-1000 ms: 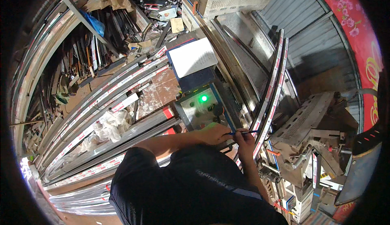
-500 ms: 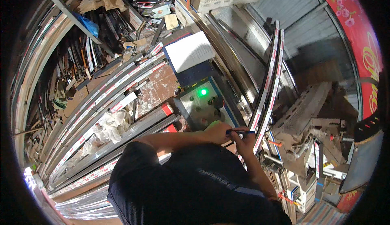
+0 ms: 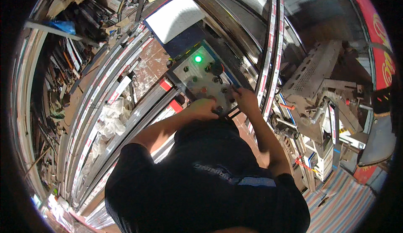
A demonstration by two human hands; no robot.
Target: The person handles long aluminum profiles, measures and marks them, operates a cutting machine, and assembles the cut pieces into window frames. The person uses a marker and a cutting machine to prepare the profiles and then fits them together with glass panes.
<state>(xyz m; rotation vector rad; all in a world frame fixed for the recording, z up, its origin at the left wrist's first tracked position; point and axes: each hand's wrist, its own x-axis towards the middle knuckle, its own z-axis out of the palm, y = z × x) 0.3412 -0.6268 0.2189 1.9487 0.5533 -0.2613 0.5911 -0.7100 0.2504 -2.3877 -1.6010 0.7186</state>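
One left hand (image 3: 204,108) and one right hand (image 3: 247,100), both bare, close together at the near end of a grey control panel (image 3: 197,70), with forearms reaching up from either side of a dark shirt (image 3: 201,199). Left fingers curled inward over the panel's near edge, tips just beside a dark knob (image 3: 219,109); firm grasp or light touch, cannot tell. Right fingers bent toward the left hand at the panel's near right corner; anything pinched between them too dim and small to tell.

Directly beyond both hands, on the panel's face, several dark controls, a small red button (image 3: 204,89) and, farther off, a glowing green light (image 3: 198,59). Past that, a dark blue box (image 3: 178,44) with a white paper sheet (image 3: 174,18) lying on top.

To the left of the left hand, long metal profiles (image 3: 145,112) with red ends, then crumpled clear plastic (image 3: 112,115). To the right of the right hand, a pair of long strips (image 3: 276,56) with red-and-white labels, and beyond them a perforated metal sheet (image 3: 310,73). Well behind the right hand, lower right, a striped sheet (image 3: 344,195).
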